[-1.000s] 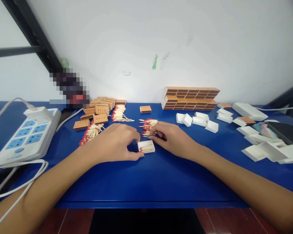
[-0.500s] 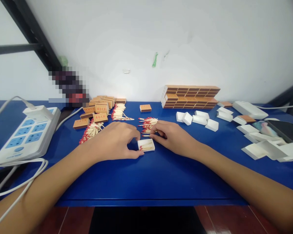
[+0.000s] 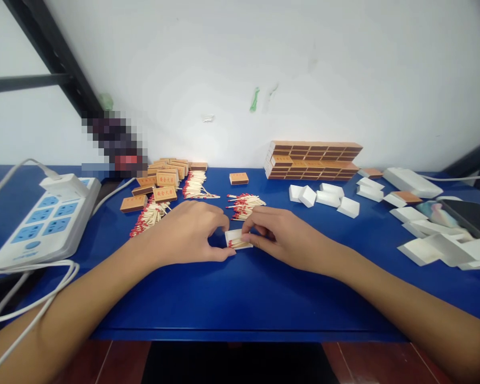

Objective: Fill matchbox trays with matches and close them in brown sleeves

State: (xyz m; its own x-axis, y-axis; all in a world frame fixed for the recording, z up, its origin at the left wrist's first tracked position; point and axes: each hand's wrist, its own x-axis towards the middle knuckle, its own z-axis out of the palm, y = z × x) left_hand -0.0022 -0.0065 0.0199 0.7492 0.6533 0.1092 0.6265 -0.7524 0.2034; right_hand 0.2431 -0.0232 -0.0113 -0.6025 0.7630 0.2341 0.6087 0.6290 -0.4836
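Observation:
A small white matchbox tray (image 3: 232, 235) lies on the blue table with a few red-tipped matches (image 3: 236, 244) inside. My left hand (image 3: 194, 232) curves round the tray's left end, thumb at its near side and forefinger at its far side. Over the tray's right part is my right hand (image 3: 278, 230), thumb and forefinger pinched on a match that their tips mostly hide. Just beyond the tray lies a loose pile of matches (image 3: 244, 205), heads to the left. A closed matchbox (image 3: 239, 178) rests behind that pile.
More matches (image 3: 194, 184) and piled orange matchboxes (image 3: 166, 180) sit at the left. Stacked matchboxes (image 3: 314, 160) stand against the wall. White trays (image 3: 328, 198) are scattered to the right, near a phone (image 3: 470, 216). A power strip (image 3: 44, 224) with white cables (image 3: 28, 314) occupies the left edge.
My right hand has moved from the near edge of the match pile to above the tray, bringing a match. My left hand stays at the tray's left end.

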